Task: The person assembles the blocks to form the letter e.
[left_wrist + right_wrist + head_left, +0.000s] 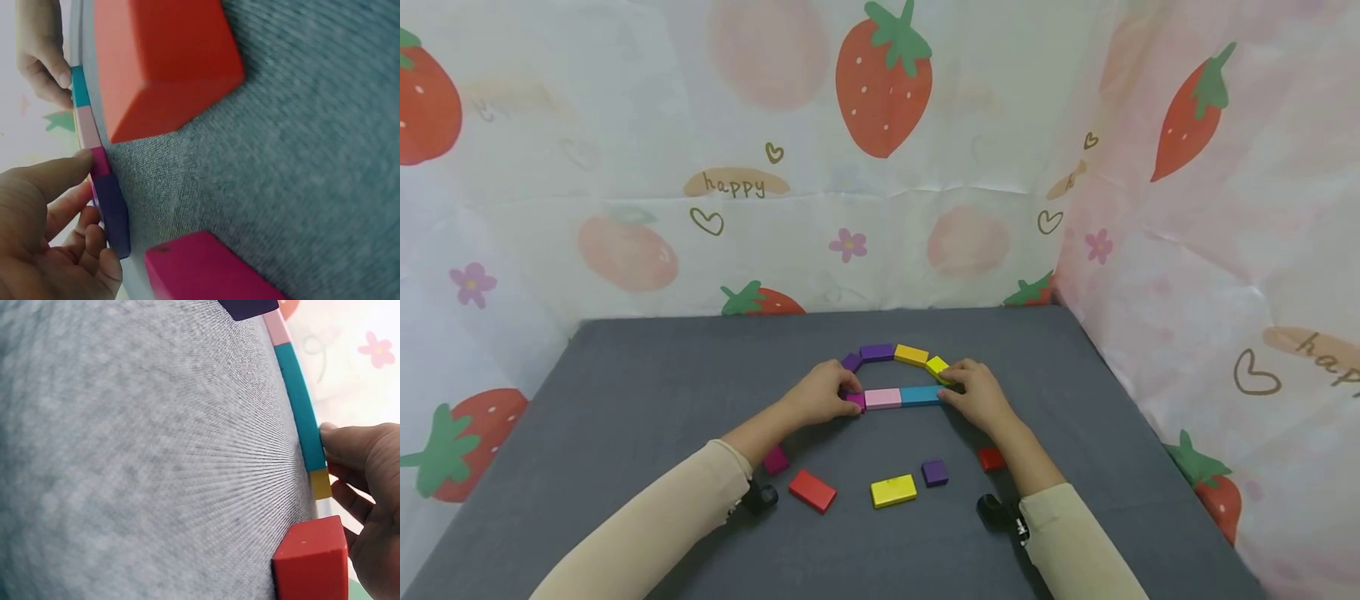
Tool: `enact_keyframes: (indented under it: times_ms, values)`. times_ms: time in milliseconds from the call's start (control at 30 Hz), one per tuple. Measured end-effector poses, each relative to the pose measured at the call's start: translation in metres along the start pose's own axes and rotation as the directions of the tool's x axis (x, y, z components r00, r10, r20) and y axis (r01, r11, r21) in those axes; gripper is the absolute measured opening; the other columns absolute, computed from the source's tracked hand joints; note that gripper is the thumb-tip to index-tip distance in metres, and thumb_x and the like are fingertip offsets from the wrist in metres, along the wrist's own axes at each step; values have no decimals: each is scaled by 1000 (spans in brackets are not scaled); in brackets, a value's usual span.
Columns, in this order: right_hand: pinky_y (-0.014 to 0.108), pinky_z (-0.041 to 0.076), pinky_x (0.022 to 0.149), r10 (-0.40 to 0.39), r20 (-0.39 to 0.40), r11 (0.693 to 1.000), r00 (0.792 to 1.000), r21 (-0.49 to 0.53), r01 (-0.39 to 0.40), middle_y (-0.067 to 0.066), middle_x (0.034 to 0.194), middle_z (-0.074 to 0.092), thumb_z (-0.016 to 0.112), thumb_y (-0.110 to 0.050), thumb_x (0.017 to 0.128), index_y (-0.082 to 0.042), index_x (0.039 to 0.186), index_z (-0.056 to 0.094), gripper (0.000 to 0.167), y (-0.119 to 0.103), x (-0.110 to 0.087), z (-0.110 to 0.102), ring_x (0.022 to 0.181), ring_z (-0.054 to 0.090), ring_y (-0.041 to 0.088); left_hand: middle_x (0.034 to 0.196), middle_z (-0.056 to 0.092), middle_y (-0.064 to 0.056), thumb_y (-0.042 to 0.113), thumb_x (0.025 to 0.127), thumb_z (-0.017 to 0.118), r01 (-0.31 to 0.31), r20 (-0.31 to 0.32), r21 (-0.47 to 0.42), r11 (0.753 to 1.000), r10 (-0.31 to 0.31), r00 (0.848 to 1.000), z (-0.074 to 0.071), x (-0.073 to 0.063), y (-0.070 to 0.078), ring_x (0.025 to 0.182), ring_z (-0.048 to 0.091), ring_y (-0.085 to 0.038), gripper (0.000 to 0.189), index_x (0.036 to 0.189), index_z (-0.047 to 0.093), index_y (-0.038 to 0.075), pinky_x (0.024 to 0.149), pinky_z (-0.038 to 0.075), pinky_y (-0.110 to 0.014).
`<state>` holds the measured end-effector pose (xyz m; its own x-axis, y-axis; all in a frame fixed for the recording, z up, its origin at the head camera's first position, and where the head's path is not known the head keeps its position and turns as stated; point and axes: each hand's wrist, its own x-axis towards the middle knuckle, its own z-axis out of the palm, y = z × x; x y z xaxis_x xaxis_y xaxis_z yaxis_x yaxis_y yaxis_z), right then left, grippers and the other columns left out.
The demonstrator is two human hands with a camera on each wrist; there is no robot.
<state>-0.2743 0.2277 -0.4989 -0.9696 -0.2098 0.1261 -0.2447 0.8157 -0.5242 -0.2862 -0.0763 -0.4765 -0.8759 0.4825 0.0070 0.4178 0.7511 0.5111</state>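
On a gray desk [662,383], the left hand [815,393] pinches a magenta block [100,161], the right hand [982,398] a blue block [919,396], probably best squeezed evenly for a straight row [882,398].

Soft, even light fills the head view, the backdrop [1000,171] behind the desk [647,392] brighter than its surface; soft-edged shadows lie on the desk under the sleeves [651,517]. In both wrist views the desk's nearest weave blurs, the backdrop beyond washed out
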Motion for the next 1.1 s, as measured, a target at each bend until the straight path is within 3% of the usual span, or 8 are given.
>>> enact_keyframes:
  times_ms: [467, 833, 1100]
  values:
    - [50, 49, 100, -4, -3, 1000, 1000, 0, 4, 13, 127, 64, 76, -20, 94, -5, 130, 71, 39, -1, 0, -1, 119, 55, 33, 101, 63, -5, 24, 85, 85, 22, -27, 11, 1000, -22, 999, 4, 2, 2, 94, 56, -17, 25, 104, 77, 10, 90, 50, -40]
    - [50, 49, 99, -2, 12, 1000, 1000, -2, 2, 13, 127, 64, 75, -21, 95, -6, 131, 70, 39, 0, -1, 0, 119, 54, 33, 115, 66, -9, 23, 87, 84, 1, -68, -43, 999, -4, 998, -7, -12, -13, 112, 59, -27, 30, 112, 76, 8, 101, 47, -48]
    - [50, 48, 100, 9, 14, 1000, 1000, 4, -9, 14, 128, 63, 75, -20, 95, -5, 131, 69, 40, -2, 0, 0, 120, 54, 34, 119, 65, -10, 19, 87, 83, 23, -54, -32, 999, -25, 998, -14, -21, -12, 118, 57, -30, 29, 113, 77, 8, 105, 44, -50]
